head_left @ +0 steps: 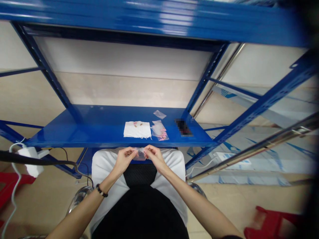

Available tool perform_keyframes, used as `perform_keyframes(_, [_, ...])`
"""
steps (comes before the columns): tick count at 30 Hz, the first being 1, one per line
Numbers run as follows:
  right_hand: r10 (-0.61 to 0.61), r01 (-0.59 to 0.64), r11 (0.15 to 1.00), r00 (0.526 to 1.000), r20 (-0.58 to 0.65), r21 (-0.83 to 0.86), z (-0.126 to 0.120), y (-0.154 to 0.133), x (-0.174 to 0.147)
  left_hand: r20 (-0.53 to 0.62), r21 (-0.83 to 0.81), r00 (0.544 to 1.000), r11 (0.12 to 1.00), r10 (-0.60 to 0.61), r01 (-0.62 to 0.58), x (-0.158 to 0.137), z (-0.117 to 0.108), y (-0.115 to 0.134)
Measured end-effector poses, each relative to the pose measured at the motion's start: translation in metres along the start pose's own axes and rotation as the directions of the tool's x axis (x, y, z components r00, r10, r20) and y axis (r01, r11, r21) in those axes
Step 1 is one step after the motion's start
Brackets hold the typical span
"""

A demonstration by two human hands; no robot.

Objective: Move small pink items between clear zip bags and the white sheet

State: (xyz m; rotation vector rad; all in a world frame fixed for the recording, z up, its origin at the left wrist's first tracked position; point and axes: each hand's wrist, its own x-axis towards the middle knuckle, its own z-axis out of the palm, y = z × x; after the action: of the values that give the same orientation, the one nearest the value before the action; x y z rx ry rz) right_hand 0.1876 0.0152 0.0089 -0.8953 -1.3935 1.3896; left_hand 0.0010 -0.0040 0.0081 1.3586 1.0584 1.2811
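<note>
Fingers of the left hand and the right hand pinch a thin, clear piece of plastic, one hand at each end. The plastic is up over the lap, just outside the front edge of the long, blue metal shelf. A bracelet of round, dark beads is on the left wrist. Near the front edge of the surface, a bit right of its middle, lies a flat, white sheet with a few tiny brown and pink bits on it. Just right of it is a see-through plastic bag with small pink things at its front end; I cannot tell if bag and sheet touch. A small, clear, flat packet lies nearer the back edge. By the right edge is a dark, flat, long thing, blurred into squares.
</note>
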Motion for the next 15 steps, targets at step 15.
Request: perform_keyframes(15, [-0.026, 0.024, 1.000, 0.993, 0.113, 0.013, 0.0105, -0.0027, -0.0071, 0.115, -0.046, 0.993, 0.999, 0.031, -0.026, -0.0090, 0.0068, 0.0057])
